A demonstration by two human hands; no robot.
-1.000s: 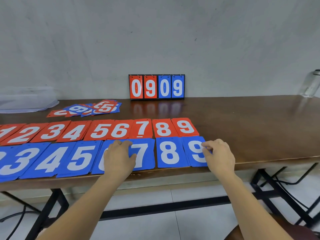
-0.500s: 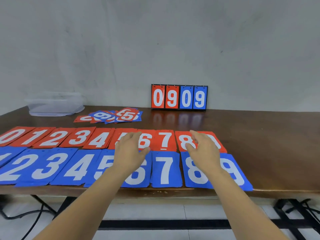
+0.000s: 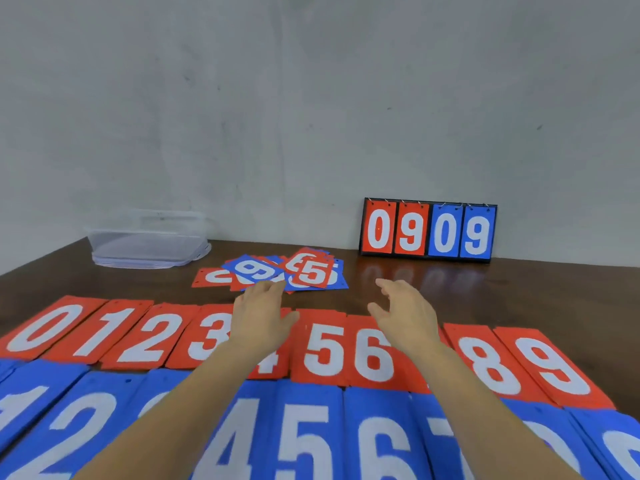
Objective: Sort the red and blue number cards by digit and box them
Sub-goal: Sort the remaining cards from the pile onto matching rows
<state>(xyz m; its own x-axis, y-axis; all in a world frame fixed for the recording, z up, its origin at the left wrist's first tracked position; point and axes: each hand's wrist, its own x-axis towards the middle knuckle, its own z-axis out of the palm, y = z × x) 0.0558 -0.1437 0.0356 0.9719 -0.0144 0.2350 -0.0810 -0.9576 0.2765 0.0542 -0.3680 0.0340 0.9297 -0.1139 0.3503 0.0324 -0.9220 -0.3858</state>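
Clear box (image 3: 149,242): far left edge of the table (image 3: 519,289). Unsorted pile (image 3: 313,273): mid-table, behind the red row (image 3: 332,348) and blue row (image 3: 304,438). Left hand (image 3: 259,317) and right hand (image 3: 407,313), both empty with fingers apart, have left the blue row and now reach toward the pile. Left fingertips meet its near edge. Likely step: sorting resumes; boxing not yet begun.

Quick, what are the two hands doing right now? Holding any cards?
Left hand: open, holding nothing, fingertips by the loose card pile.
Right hand: open, fingers spread, holding nothing.
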